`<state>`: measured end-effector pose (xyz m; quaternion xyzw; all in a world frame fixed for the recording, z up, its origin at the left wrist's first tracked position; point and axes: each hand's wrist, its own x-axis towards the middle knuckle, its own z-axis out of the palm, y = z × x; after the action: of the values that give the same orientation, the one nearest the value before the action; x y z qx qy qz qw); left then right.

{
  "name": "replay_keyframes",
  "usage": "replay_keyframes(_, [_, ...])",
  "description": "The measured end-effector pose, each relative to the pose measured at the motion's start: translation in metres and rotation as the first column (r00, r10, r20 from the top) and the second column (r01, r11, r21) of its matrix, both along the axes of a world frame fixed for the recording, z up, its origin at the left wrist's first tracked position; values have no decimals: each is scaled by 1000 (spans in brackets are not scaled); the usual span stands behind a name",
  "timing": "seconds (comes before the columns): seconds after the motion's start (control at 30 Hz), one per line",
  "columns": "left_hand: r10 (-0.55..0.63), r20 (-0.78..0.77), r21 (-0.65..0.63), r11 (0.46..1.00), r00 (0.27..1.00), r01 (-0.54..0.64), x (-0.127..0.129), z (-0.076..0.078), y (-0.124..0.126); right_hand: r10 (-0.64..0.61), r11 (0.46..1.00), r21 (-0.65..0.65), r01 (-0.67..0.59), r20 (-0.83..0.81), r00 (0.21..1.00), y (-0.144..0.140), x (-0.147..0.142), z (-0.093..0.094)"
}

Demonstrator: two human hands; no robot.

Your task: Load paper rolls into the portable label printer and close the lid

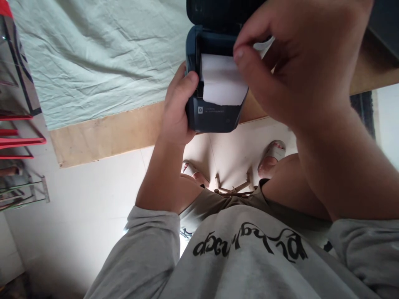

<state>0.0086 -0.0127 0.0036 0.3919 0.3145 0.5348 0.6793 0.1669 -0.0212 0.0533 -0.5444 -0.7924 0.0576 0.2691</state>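
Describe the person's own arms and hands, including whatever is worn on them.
The left hand and right hand are bare at the grip, without gloves. No watch or bracelet shows. Loose grey sleeves end near the elbows, leaving both forearms uncovered.

A rumpled green cloth (109, 54) lies over that wooden table (106, 138); red bars (21, 143) show to the table's left.
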Motion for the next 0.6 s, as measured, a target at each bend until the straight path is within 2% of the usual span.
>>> replay_keyframes(0.03, [0, -4, -1, 1000, 1000, 0, 0, 0, 0, -14, 1000, -13, 15, 90, 996, 1, -1, -1])
replay_keyframes(0.13, [-10, -33, 8, 1000, 999, 10, 1, -1, 0, -80, 976, -172, 131, 275, 958, 1, -7, 3])
replay_keyframes(0.3, [-22, -64, 37, 999, 998, 24, 0, -2, -1, -39, 956, -258, 143, 370, 928, 0, -14, 7])
replay_keyframes(0.4, [-22, -33, 37, 999, 999, 24, -1, -4, -1, -28, 956, -265, 124, 338, 941, 1, -13, 6])
replay_keyframes(0.5, [-17, -12, 37, 999, 1000, 17, -2, -3, -2, 14, 978, -203, 44, 273, 962, -3, -9, 12])
replay_keyframes(0.53, [-7, -13, 40, 999, 1000, 7, -2, -2, -2, 52, 981, -193, -9, 215, 975, -5, -7, 15])
replay_keyframes(0.6, [20, -13, 49, 999, 1000, -20, -1, 0, -3, 89, 948, -309, -82, 6, 996, -6, -1, 21])
